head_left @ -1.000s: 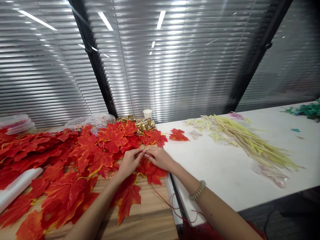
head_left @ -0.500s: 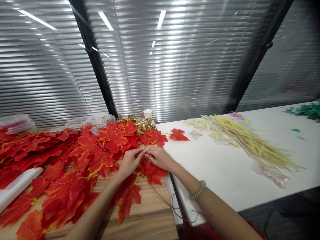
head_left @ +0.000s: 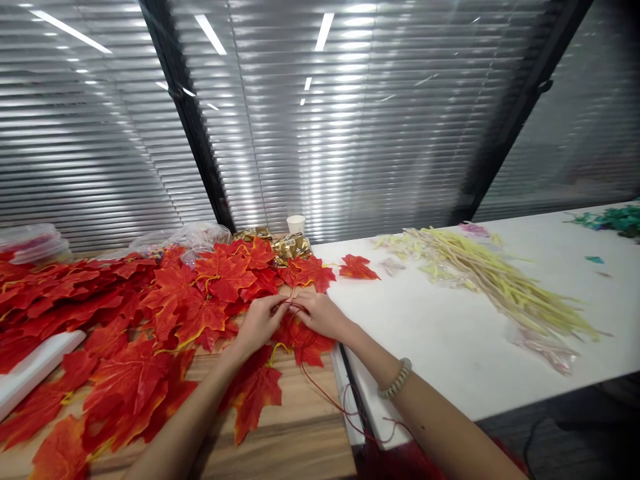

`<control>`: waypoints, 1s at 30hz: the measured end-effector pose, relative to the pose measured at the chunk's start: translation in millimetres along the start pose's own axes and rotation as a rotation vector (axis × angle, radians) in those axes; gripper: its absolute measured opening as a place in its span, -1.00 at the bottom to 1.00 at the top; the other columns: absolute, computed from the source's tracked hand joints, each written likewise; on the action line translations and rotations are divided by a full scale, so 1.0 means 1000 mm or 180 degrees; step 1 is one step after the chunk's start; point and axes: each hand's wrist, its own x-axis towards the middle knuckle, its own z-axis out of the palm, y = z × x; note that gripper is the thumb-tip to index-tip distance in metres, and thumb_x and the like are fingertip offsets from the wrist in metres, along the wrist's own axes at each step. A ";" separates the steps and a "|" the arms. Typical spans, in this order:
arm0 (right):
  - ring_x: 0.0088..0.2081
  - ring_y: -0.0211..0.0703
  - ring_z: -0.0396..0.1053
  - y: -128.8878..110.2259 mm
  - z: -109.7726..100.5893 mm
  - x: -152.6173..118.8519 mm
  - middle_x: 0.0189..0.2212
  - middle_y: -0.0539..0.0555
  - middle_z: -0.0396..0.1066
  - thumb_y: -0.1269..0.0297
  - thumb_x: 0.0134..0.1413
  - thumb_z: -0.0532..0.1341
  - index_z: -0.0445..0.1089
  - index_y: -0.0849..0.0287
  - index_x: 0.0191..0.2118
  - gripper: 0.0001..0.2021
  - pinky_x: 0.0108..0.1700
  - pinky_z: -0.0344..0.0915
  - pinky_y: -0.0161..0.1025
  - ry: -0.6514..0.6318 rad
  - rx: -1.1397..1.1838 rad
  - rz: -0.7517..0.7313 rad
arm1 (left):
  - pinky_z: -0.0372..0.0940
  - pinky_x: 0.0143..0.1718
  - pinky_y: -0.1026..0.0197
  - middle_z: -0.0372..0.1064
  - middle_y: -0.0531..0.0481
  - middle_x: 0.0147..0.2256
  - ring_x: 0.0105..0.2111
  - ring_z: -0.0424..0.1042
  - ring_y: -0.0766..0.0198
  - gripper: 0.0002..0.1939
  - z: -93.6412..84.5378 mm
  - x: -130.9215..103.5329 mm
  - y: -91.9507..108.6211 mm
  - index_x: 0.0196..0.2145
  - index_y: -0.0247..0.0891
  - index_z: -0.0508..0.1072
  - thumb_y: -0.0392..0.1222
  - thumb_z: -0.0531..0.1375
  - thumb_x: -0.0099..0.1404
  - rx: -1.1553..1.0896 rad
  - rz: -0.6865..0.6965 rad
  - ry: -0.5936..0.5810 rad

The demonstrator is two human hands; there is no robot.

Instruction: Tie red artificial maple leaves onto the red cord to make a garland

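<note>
My left hand (head_left: 261, 323) and my right hand (head_left: 320, 313) meet over the right part of the wooden table, fingertips almost touching. Both pinch a thin red cord (head_left: 320, 391), which loops around the fingers and trails down to the right across the table edge. Red maple leaves (head_left: 313, 347) lie just under the hands, with another leaf (head_left: 259, 399) below my left hand. The fine detail of the cord between the fingertips is too small to make out.
Many red leaves (head_left: 130, 380) cover the wooden table at left, beside a white bar (head_left: 37, 370). Gold packets (head_left: 290, 247) and a paper cup (head_left: 296, 225) stand behind. Yellow stems (head_left: 500, 280) and a single leaf (head_left: 358, 267) lie on the white table (head_left: 425, 347).
</note>
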 end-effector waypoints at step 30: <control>-0.19 -0.18 0.32 0.002 0.003 -0.001 -0.24 0.12 0.39 0.46 0.10 0.06 0.35 0.22 -0.20 -0.82 -0.15 0.26 -0.23 -0.0014 -0.0014 0.0031 | 0.20 -0.38 0.32 0.46 -0.08 -0.37 -0.44 0.38 0.26 -0.77 0.002 0.000 0.000 -0.30 -0.29 0.46 -0.20 0.03 0.24 0.0069 0.0017 -0.0149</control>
